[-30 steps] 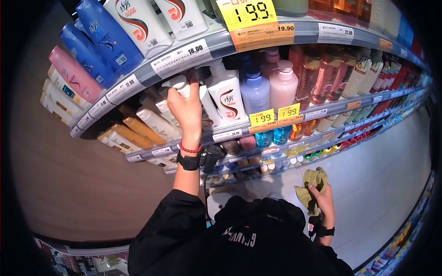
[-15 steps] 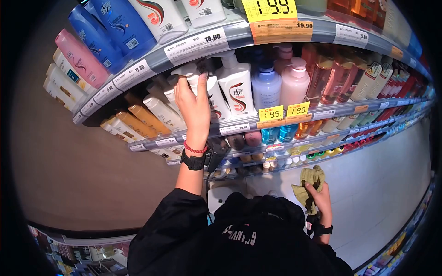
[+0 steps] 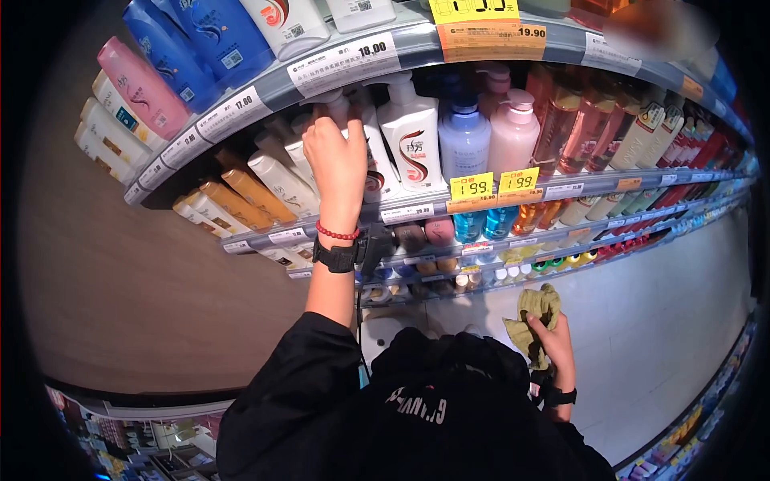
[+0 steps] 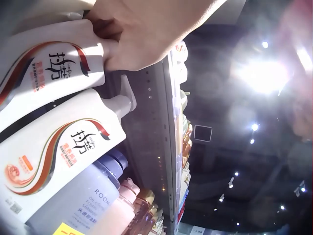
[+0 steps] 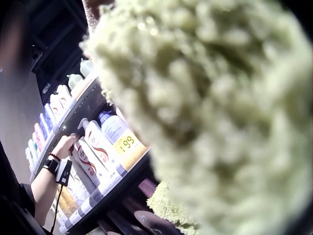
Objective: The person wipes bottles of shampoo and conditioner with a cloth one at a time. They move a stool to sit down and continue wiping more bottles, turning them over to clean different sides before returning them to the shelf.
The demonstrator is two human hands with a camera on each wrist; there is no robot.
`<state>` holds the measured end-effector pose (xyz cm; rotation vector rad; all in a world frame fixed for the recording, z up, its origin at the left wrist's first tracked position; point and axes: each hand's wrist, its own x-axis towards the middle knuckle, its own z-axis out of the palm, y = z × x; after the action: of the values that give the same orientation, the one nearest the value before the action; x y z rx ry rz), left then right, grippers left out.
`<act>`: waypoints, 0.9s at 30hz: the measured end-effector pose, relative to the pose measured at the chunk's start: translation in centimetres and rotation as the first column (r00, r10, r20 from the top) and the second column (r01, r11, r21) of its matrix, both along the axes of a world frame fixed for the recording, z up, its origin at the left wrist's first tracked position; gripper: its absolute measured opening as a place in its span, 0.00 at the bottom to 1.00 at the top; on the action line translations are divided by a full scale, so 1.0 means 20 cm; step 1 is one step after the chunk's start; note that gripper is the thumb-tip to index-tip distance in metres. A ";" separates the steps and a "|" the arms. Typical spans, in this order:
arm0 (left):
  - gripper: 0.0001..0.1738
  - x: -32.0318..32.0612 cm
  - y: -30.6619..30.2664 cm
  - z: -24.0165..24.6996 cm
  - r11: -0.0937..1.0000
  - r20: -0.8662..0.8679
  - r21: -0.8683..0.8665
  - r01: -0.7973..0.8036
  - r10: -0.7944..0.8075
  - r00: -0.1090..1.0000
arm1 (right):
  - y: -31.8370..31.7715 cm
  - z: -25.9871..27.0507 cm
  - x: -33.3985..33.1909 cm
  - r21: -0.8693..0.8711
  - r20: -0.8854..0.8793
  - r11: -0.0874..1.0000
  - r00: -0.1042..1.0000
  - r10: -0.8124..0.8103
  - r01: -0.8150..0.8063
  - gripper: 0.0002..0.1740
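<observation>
In the head view my left hand (image 3: 335, 160) reaches up under the upper shelf among white pump bottles. The left wrist view shows its fingers curled round the neck of one white pump bottle (image 4: 46, 66) with a red-and-black swoosh label; its pump top is hidden by the hand. Right beside it stands a matching white pump bottle (image 3: 411, 144), followed by a lavender pump bottle (image 3: 465, 144) and a pink one (image 3: 515, 140). Low on the right, my right hand (image 3: 557, 346) grips a crumpled, fluffy green cloth (image 3: 536, 321), which fills much of the right wrist view (image 5: 210, 117).
The upper shelf edge (image 3: 265, 88) with price tags runs close above my left hand. Blue bottles (image 3: 220, 40) and a pink bottle (image 3: 140, 88) stand on it. Tan and white bottles (image 3: 241, 196) line up left of the hand. Lower shelves hold more bottles; grey floor (image 3: 642, 337) lies to the right.
My left hand has settled further over the bottle's top, so the white pump head shows less than before. The right hand keeps its hold on the cloth, nearly unmoved.
</observation>
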<state>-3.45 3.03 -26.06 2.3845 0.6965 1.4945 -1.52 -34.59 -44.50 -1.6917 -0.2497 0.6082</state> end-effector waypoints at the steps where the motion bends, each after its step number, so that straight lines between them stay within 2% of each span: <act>1: 0.15 -0.01 0.00 -0.01 0.999 -0.024 0.034 -0.032 0.033 0.999 | 0.00 -0.01 0.00 0.000 -0.005 1.000 1.000 0.002 -0.002 0.14; 3: 0.21 -0.02 0.01 -0.05 0.990 -0.065 0.104 -0.093 0.100 0.993 | 0.00 -0.01 0.00 -0.002 -0.009 1.000 1.000 0.008 -0.008 0.14; 6: 0.27 -0.07 -0.07 -0.03 0.999 -0.107 -0.016 -0.051 0.049 0.993 | 0.00 -0.01 0.01 -0.002 -0.005 1.000 1.000 0.016 -0.016 0.14; 12: 0.35 -0.15 -0.13 -0.15 0.991 0.140 -0.013 0.136 -0.133 0.981 | 0.02 0.00 0.01 -0.041 -0.027 0.998 0.999 0.045 -0.046 0.13; 16: 0.28 -0.32 -0.21 -0.25 0.980 0.199 -0.103 0.171 -0.148 0.969 | 0.02 -0.05 0.04 -0.034 -0.026 0.998 0.998 0.058 -0.059 0.14; 18: 0.23 -0.41 -0.20 -0.35 0.986 0.205 -0.038 0.162 -0.151 0.967 | 0.04 -0.06 0.04 -0.013 0.018 0.998 0.998 0.054 -0.054 0.14; 19: 0.19 -0.44 -0.21 -0.37 0.994 0.182 -0.019 0.107 -0.102 0.978 | 0.04 -0.05 0.05 -0.016 0.041 0.997 0.996 0.078 -0.077 0.16; 22: 0.16 -0.54 -0.20 -0.47 0.994 0.117 -0.110 0.030 -0.017 0.993 | 0.06 -0.03 0.07 0.039 -0.074 0.999 0.997 0.004 -0.001 0.17; 23: 0.16 -0.58 -0.19 -0.51 0.991 0.102 -0.137 -0.003 0.018 0.995 | 0.06 -0.04 0.08 0.056 -0.119 0.998 0.993 0.018 -0.012 0.21; 26: 0.17 -0.66 -0.15 -0.59 0.974 0.070 -0.210 -0.083 0.100 0.993 | 0.10 -0.04 0.10 0.247 -0.165 0.967 0.986 -0.017 0.058 0.24; 27: 0.17 -0.69 -0.14 -0.60 0.967 0.071 -0.235 -0.095 0.115 0.991 | 0.10 -0.04 0.11 0.263 -0.192 0.964 0.981 0.013 0.038 0.26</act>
<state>-17.25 0.20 -38.16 2.1297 0.9349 1.4554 0.67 -32.54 -45.26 -1.3655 -0.1732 0.6922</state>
